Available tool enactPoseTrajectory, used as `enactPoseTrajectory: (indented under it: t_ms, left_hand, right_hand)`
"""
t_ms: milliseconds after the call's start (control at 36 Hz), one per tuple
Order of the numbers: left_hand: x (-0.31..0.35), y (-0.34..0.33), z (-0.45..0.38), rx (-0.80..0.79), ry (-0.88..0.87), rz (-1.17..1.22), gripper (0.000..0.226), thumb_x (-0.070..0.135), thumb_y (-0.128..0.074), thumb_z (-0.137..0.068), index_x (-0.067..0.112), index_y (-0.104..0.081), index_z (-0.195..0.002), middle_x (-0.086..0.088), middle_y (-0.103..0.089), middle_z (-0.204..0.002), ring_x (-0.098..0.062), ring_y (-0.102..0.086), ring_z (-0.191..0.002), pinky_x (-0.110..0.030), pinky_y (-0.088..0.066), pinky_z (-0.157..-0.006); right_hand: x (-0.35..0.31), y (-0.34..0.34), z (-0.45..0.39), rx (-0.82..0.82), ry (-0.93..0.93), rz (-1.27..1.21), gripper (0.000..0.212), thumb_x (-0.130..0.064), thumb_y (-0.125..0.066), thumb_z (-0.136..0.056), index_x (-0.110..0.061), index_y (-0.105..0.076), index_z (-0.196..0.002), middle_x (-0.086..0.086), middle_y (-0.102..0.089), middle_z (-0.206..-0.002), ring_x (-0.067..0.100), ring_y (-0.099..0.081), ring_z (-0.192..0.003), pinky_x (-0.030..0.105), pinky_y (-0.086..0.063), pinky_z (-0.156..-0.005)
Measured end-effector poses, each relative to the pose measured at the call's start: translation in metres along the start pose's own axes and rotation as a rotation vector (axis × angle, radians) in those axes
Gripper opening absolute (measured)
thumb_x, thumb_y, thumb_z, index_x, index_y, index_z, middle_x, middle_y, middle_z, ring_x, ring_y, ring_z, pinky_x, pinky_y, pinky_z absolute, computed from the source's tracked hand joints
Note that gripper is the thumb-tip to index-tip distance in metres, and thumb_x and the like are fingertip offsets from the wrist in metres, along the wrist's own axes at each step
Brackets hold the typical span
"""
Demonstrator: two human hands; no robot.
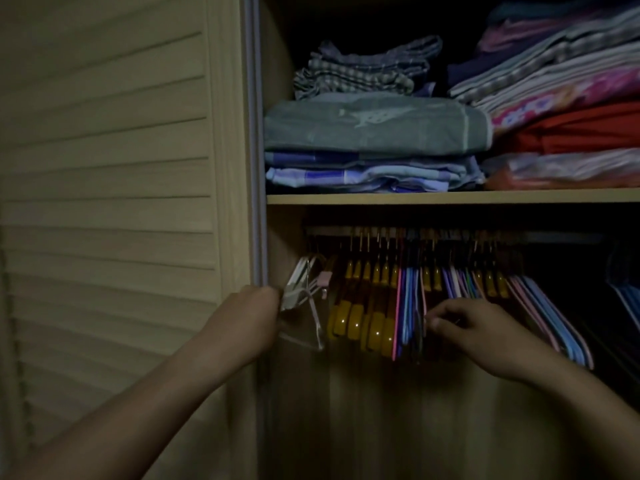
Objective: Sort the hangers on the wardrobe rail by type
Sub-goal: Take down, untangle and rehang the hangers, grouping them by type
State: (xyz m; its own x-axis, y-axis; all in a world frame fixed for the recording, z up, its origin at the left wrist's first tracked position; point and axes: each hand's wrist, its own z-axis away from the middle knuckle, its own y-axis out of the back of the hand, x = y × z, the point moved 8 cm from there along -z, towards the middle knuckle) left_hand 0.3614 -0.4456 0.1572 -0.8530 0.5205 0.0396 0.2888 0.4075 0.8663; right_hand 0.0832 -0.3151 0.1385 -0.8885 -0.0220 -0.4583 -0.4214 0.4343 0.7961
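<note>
**Hangers part-sorted on the rail, both hands at work**

I see my left hand [258, 308] clenched around the lower ends of the white and clear hangers [304, 292], drawn aside to the far left of the rail [346, 231], probably to keep that group apart. My right hand [474, 327] is curled into the mixed run further right, its fingertips [434, 322] seeming to pinch a thin hanger; which one, I cannot tell in this dim light. The wooden hangers [367, 317], glossy and thick-shouldered, hang bunched between the two hands. Slim blue and pink hangers [550, 317] fan out rightward, with more wooden ones still among them. Folded linens [374, 129], soft and stacked, sit on the shelf [450, 196] above.
</note>
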Motion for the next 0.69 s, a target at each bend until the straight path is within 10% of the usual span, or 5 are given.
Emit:
enactPoseTrajectory:
  t_ms: [361,694]
  left_hand:
    - [0.021,-0.022,-0.041,0.206,0.000,0.006,0.046,0.005,-0.045,-0.097,0.009,-0.036,-0.142,-0.015,-0.056,-0.126,-0.036,-0.063,-0.105,-0.041,-0.049,-0.080]
    - [0.032,-0.053,-0.103,0.063,0.011,0.038,0.045,0.017,-0.056,-0.098,0.007,-0.036,-0.138,-0.017,-0.054,-0.130,-0.038,-0.060,-0.112,-0.043,-0.049,-0.084]
  right_hand:
    - [0.010,-0.004,0.016,-0.022,-0.066,0.057,0.009,-0.032,-0.057,-0.099,-0.034,-0.065,-0.096,-0.013,-0.067,-0.096,-0.003,-0.059,-0.090,0.014,-0.046,-0.076]
    - [0.020,-0.017,0.010,-0.079,-0.139,0.040,0.010,-0.033,-0.060,-0.097,-0.032,-0.068,-0.093,-0.011,-0.070,-0.092,-0.002,-0.062,-0.088,0.022,-0.052,-0.084]
